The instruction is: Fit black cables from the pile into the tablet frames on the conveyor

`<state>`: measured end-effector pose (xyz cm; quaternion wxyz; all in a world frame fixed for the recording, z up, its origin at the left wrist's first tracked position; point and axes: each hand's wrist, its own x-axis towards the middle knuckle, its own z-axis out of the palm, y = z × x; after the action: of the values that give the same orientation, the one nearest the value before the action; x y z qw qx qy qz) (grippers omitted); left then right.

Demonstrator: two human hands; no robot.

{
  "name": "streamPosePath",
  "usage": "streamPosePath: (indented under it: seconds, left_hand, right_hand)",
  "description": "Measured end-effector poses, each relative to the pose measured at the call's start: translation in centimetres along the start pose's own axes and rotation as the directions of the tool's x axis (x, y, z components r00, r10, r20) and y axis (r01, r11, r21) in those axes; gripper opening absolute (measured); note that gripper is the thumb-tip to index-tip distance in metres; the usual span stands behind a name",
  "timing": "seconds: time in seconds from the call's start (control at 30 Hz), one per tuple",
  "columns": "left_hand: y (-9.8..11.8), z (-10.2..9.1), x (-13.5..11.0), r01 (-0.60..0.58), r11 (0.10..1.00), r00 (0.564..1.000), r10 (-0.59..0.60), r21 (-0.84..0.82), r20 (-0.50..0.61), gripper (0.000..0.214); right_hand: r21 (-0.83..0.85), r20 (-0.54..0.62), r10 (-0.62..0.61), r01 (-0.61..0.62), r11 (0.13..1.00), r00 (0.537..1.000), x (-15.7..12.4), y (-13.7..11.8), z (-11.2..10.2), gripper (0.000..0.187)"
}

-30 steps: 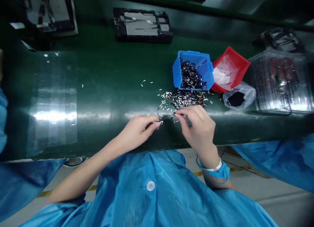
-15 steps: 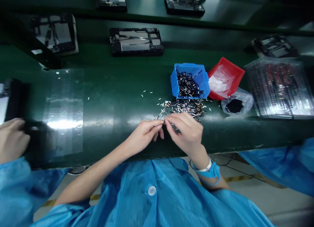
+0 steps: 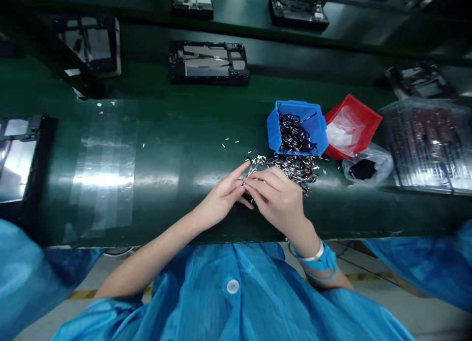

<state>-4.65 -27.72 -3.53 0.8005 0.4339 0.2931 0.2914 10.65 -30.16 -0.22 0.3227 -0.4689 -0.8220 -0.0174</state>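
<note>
My left hand (image 3: 221,199) and my right hand (image 3: 277,198) meet fingertip to fingertip over the green belt (image 3: 177,154), just in front of a loose heap of small black cables with white ends (image 3: 291,165). Both hands pinch a thin piece between their fingertips; it is too small to make out. My left index finger sticks out toward the heap. A blue bin (image 3: 313,120) behind the heap holds more of the same cables. My right wrist wears a blue strap (image 3: 320,260).
A red bin (image 3: 368,116) with a clear bag and a small bag of black parts (image 3: 365,168) lie right of the blue bin. Black device frames (image 3: 208,62) sit farther back, another one (image 3: 18,154) at far left. A plastic-wrapped tray (image 3: 427,144) is at right. Blue sleeves of neighbours flank me.
My hands have drawn together, from apart with a cable stretched between them to touching. A neighbour's hand seen at the left half a second ago is gone, leaving a black frame there.
</note>
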Motion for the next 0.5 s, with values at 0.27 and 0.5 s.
streamPosePath:
  seconds: [0.27,0.5]
  left_hand:
    - [0.5,-0.1,-0.4,-0.070,0.990,0.996,0.062,0.125,0.067,0.074]
    - [0.0,-0.7,0.4,-0.062,0.996,0.990,0.070,-0.070,0.125,0.088]
  right_hand:
    - [-0.063,-0.006,-0.010,0.009,0.998,1.000,0.6,1.8,-1.2,0.017]
    - [-0.261,-0.168,0.094,-0.136,0.956,0.981,0.7,4.6,-2.6,0.025]
